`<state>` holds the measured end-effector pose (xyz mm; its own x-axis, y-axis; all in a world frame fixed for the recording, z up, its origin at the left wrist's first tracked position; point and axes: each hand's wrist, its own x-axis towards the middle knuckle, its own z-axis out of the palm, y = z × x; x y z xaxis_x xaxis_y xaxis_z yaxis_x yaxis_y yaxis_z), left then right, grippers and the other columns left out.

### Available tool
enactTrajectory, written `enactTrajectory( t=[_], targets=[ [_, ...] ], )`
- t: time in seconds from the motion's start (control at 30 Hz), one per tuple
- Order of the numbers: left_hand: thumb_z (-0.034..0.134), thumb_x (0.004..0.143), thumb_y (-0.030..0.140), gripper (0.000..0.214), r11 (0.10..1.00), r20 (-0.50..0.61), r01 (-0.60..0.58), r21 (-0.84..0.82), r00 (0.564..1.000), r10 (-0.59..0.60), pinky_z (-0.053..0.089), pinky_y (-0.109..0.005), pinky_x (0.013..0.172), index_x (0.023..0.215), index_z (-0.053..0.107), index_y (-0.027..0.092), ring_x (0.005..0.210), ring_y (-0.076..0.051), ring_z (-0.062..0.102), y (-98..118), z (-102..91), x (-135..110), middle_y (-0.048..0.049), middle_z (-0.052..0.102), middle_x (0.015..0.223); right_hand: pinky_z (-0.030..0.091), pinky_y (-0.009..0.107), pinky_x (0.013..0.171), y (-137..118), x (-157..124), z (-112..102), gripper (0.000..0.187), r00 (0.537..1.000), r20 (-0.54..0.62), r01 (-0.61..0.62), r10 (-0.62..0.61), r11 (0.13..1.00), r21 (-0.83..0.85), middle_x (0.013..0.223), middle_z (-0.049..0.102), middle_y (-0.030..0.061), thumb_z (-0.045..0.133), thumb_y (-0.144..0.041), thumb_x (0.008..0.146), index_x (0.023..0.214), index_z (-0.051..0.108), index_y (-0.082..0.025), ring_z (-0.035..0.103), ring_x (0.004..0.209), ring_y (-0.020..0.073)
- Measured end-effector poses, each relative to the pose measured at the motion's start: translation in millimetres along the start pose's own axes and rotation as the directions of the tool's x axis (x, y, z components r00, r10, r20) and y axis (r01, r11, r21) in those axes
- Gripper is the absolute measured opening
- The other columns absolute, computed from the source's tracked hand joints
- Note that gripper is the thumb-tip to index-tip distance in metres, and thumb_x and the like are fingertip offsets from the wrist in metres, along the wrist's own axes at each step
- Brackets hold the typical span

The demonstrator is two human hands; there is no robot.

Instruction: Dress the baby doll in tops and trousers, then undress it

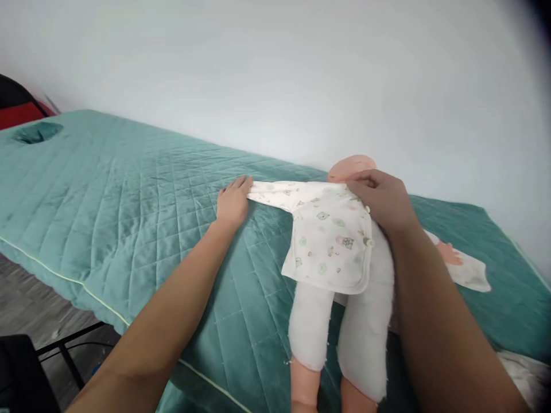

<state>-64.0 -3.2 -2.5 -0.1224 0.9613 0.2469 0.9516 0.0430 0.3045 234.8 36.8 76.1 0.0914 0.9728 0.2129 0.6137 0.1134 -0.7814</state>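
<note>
A baby doll (316, 332) with white cloth legs and a pinkish head lies on its back on the bed. Over its chest is a white baby shirt (329, 241) printed with small green and brown figures, with snaps along one edge. My left hand (232, 201) rests flat at the cuff of the stretched-out left sleeve, fingers extended. Near the doll's neck, my right hand (381, 198) has its fingers curled on the shirt's upper edge; the fingertips are partly hidden. Right of my forearm, the doll's hand (450, 252) lies on another white sleeve (471, 272).
The bed has a quilted green cover (142, 195) with a face hole (38, 133) at the far left. A white wall (267, 80) runs behind it. Crumpled pale cloth (527, 373) lies at lower right. A black object (26, 373) stands at lower left.
</note>
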Motion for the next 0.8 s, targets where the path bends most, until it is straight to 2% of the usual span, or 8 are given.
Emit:
enactTrajectory(
  t=[0.07, 0.2, 0.3, 0.43, 0.53, 0.63, 0.73, 0.8],
  targets=[
    [0.030, 0.099, 0.013, 0.057, 1.000, -0.013, 0.016, 0.005, 1.000, -0.016, 0.040, -0.049, 0.113, 0.154, 0.042, 0.024, 0.143, -0.028, 0.046, -1.9, -1.1, 3.0, -0.0052, 0.042, 0.162, 0.044, 0.033, 0.067, 2.0, -0.9, 1.9, 0.009, 0.998, -0.056, -0.005, 0.011, 0.994, 0.107, 0.071, 0.061, -0.0013, 0.070, -0.021, 0.073, 0.082, 0.073, -0.022, 0.051, 0.064, 0.0143],
    [0.031, 0.099, 0.014, 0.058, 0.999, -0.008, 0.032, 0.034, 0.999, -0.032, 0.040, -0.050, 0.113, 0.154, 0.040, 0.026, 0.143, -0.028, 0.046, -1.6, 1.9, 7.3, -0.0047, 0.043, 0.161, 0.043, 0.032, 0.063, 7.8, -2.0, 6.7, 0.011, 0.973, -0.231, 0.078, -0.011, 0.957, 0.281, 0.062, 0.048, -0.0044, 0.068, -0.016, 0.075, 0.082, 0.070, -0.024, 0.042, 0.058, 0.0123],
    [0.033, 0.094, 0.013, 0.062, 0.997, 0.014, 0.052, 0.060, 0.998, -0.053, 0.041, -0.050, 0.114, 0.154, 0.040, 0.026, 0.145, -0.028, 0.044, 0.7, 5.3, 8.4, -0.0050, 0.042, 0.162, 0.044, 0.032, 0.063, 10.9, -1.6, 7.6, 0.012, 0.965, -0.263, 0.100, -0.015, 0.944, 0.313, 0.061, 0.048, -0.0047, 0.067, -0.015, 0.076, 0.081, 0.070, -0.025, 0.040, 0.056, 0.0120],
    [0.037, 0.085, 0.005, 0.072, 0.999, 0.002, -0.014, 0.047, 1.000, 0.014, 0.037, -0.053, 0.118, 0.155, 0.037, 0.022, 0.150, -0.027, 0.037, 8.0, 6.6, -1.5, -0.0062, 0.036, 0.165, 0.047, 0.035, 0.071, 10.3, -0.9, 5.9, 0.013, 0.974, -0.228, 0.054, 0.003, 0.968, 0.245, 0.063, 0.053, -0.0033, 0.067, -0.011, 0.074, 0.078, 0.069, -0.024, 0.046, 0.059, 0.0133],
    [0.039, 0.083, 0.004, 0.074, 0.990, 0.012, -0.140, 0.026, 0.990, 0.140, 0.028, -0.059, 0.124, 0.155, 0.037, 0.021, 0.155, -0.025, 0.027, 20.3, 6.0, -18.1, -0.0045, 0.033, 0.167, 0.048, 0.037, 0.073, 9.4, -3.4, 3.9, 0.011, 0.974, -0.226, 0.013, 0.023, 0.987, 0.158, 0.062, 0.052, -0.0030, 0.067, -0.013, 0.075, 0.076, 0.068, -0.024, 0.049, 0.062, 0.0147],
    [0.039, 0.086, 0.007, 0.069, 0.966, 0.007, -0.260, 0.007, 0.966, 0.260, 0.019, -0.063, 0.126, 0.155, 0.037, 0.020, 0.157, -0.023, 0.023, 35.0, 6.0, -36.1, -0.0035, 0.030, 0.168, 0.049, 0.038, 0.075, 13.9, -10.7, -2.5, 0.005, 0.969, -0.248, 0.041, -0.005, 0.989, 0.140, 0.070, 0.060, -0.0002, 0.069, -0.020, 0.077, 0.080, 0.068, -0.024, 0.055, 0.067, 0.0170],
    [0.037, 0.093, 0.012, 0.061, 0.947, -0.013, -0.322, 0.008, 0.947, 0.322, 0.013, -0.065, 0.127, 0.153, 0.041, 0.022, 0.157, -0.023, 0.025, 43.0, 7.3, -49.6, -0.0039, 0.035, 0.165, 0.051, 0.039, 0.081, 31.7, -22.1, -21.5, 0.008, 0.950, -0.307, 0.086, -0.054, 0.992, 0.092, 0.083, 0.068, 0.0037, 0.066, -0.027, 0.081, 0.087, 0.068, -0.023, 0.062, 0.077, 0.0198],
    [0.038, 0.094, 0.013, 0.057, 0.942, -0.011, -0.335, 0.000, 0.942, 0.335, 0.012, -0.066, 0.126, 0.149, 0.045, 0.024, 0.155, -0.025, 0.029, 43.7, 8.7, -55.0, -0.0042, 0.040, 0.163, 0.051, 0.040, 0.087, 53.7, -31.7, -42.4, 0.012, 0.939, -0.334, 0.079, -0.083, 0.997, -0.025, 0.090, 0.071, 0.0063, 0.062, -0.026, 0.082, 0.092, 0.068, -0.022, 0.065, 0.085, 0.0217]
  ],
)
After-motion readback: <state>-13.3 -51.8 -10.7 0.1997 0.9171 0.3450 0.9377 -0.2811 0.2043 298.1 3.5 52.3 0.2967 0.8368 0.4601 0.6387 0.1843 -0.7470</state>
